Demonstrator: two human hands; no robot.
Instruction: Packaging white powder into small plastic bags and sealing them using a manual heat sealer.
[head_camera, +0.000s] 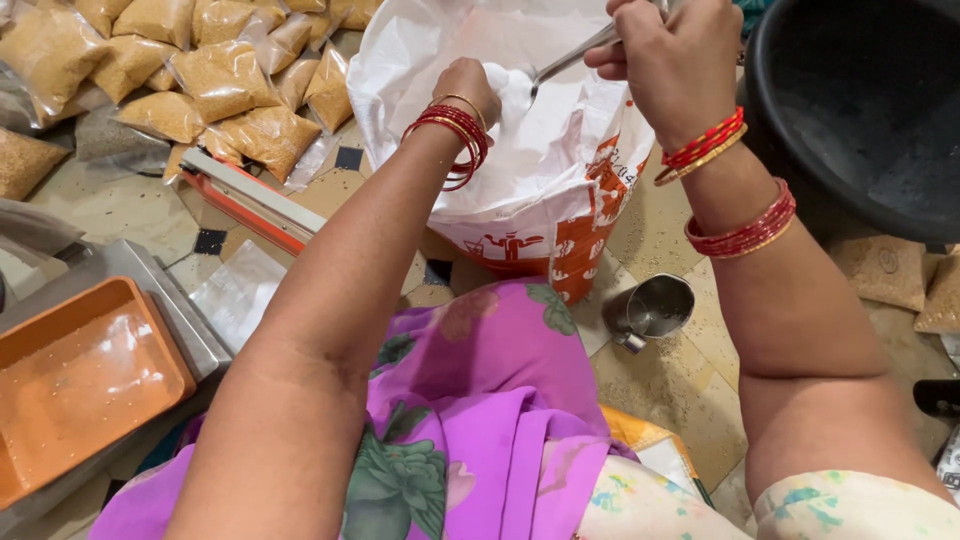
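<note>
We take the big white woven sack (530, 170) as our landmark; it stands open on the tiled floor (680, 390), just beyond our knees. Our left hand (468, 90) is at the sack's near left rim, fingers curled together and pinched on a small clear plastic bag (508, 85) held inside the mouth. Our right hand (670, 60) is above the sack's right rim, fingers closed around the handle of a metal spoon (570, 58).

The spoon's long axis runs slantwise, from the right hand down and leftward, its bowl end reaching the small bag just beside the left hand. So the bag lies to the left of and below the right fingers, and the left hand is the nearer one, already touching it.

The sack looks stiff and crinkled, white with orange print low on its side. Left of the sack lie many sealed clear packets of golden grain (220, 90), soft and bulging, and a long orange-edged sealing bar (250, 200). A shiny steel cup (655, 308) lies tipped on the floor just below the sack's right side; a smooth black tub (860, 110) sits to its right, and an orange tray (80, 380) far left.
</note>
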